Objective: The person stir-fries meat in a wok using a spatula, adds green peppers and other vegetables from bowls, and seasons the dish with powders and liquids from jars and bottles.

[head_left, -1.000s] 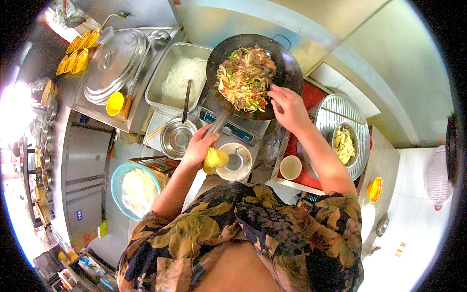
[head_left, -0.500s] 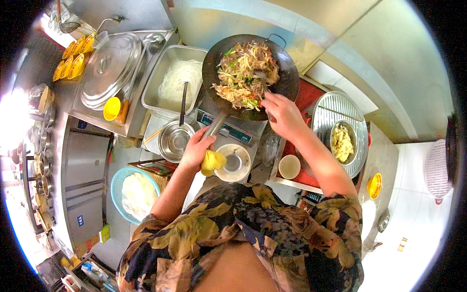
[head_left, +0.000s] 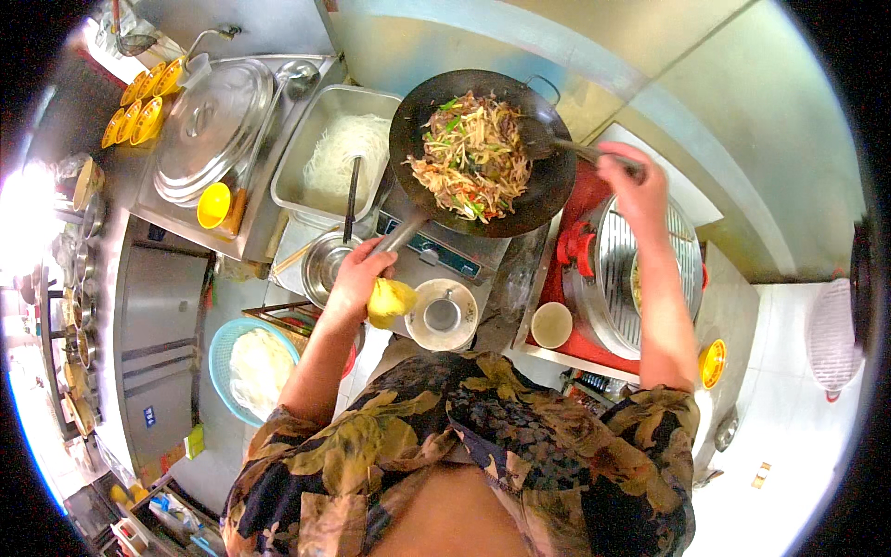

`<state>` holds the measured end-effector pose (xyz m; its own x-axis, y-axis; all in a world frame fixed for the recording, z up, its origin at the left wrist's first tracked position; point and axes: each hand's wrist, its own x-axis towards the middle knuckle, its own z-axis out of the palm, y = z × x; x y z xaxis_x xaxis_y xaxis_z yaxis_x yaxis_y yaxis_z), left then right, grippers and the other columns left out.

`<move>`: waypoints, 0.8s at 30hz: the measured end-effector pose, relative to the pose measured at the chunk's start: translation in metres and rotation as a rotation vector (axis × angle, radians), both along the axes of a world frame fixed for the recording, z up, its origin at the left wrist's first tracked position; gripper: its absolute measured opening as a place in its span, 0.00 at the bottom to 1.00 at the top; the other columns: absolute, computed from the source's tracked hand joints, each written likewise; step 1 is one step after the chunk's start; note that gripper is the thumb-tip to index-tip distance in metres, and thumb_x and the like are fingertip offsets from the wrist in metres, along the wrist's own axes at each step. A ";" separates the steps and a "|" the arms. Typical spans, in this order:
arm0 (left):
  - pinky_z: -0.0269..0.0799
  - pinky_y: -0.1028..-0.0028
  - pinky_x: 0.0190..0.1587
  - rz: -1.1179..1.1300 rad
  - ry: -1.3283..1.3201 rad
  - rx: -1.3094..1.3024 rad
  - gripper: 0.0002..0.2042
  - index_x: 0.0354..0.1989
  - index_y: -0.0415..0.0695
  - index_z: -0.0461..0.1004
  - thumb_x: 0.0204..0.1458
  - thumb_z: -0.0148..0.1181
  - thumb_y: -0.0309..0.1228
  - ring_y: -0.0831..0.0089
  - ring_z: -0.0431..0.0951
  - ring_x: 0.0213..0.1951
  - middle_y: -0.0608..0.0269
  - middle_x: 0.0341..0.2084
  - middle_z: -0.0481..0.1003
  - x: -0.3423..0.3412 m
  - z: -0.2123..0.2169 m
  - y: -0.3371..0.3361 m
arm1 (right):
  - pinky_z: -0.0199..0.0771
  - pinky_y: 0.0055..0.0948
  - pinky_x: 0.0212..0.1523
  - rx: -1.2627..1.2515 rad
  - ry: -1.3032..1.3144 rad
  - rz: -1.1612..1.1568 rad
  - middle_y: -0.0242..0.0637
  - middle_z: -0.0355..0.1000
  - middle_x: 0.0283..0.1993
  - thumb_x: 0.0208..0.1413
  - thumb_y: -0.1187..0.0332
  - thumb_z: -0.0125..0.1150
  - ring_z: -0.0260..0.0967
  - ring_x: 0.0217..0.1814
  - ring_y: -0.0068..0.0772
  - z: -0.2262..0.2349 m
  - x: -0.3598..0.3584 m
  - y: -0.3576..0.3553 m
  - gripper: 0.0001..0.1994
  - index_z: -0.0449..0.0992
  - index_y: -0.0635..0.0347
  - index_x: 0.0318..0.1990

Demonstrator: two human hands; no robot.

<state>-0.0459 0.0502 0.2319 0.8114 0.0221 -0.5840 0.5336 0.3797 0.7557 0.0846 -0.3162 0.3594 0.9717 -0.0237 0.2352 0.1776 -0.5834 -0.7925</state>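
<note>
A dark wok sits on the cooker, with a stir-fry of shredded pale strips, brown pieces and bits of green and red heaped in it. My left hand is closed around the wok's metal handle. A yellow cloth hangs beside that hand. At the wok's right, my right hand grips the handle end of a spatula. The spatula's head lies inside the wok by the right edge of the food; its exact shape is blurred.
Left of the wok stands a steel pan of white noodles with a dark-handled tool. A steel bowl and a white bowl are nearer me. On the right are a slatted round pot and a cream cup. A blue basket stands lower left.
My right hand has moved right and slightly up, drawing the spatula from the food toward the wok's right side. The food sits more gathered. My left hand stays on the handle.
</note>
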 end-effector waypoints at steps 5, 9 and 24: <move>0.61 0.78 0.21 0.030 -0.028 -0.022 0.20 0.54 0.36 0.69 0.51 0.60 0.25 0.79 0.67 0.20 0.69 0.21 0.69 0.012 0.001 0.014 | 0.81 0.27 0.39 0.506 0.098 -0.241 0.42 0.76 0.42 0.52 0.75 0.63 0.75 0.36 0.30 -0.030 0.050 -0.036 0.10 0.77 0.68 0.43; 0.62 0.77 0.21 0.046 -0.046 -0.063 0.20 0.53 0.36 0.69 0.51 0.60 0.26 0.78 0.68 0.20 0.67 0.21 0.70 0.016 -0.008 0.018 | 0.83 0.33 0.42 0.968 0.259 -0.156 0.46 0.73 0.47 0.52 0.78 0.61 0.76 0.41 0.38 -0.080 0.064 -0.014 0.13 0.73 0.72 0.46; 0.66 0.76 0.22 0.118 -0.010 0.019 0.19 0.53 0.37 0.68 0.52 0.60 0.26 0.77 0.70 0.21 0.66 0.22 0.71 0.015 -0.012 0.016 | 0.78 0.29 0.48 0.789 0.366 0.319 0.49 0.76 0.47 0.52 0.79 0.60 0.77 0.46 0.37 -0.062 0.118 0.014 0.08 0.77 0.68 0.41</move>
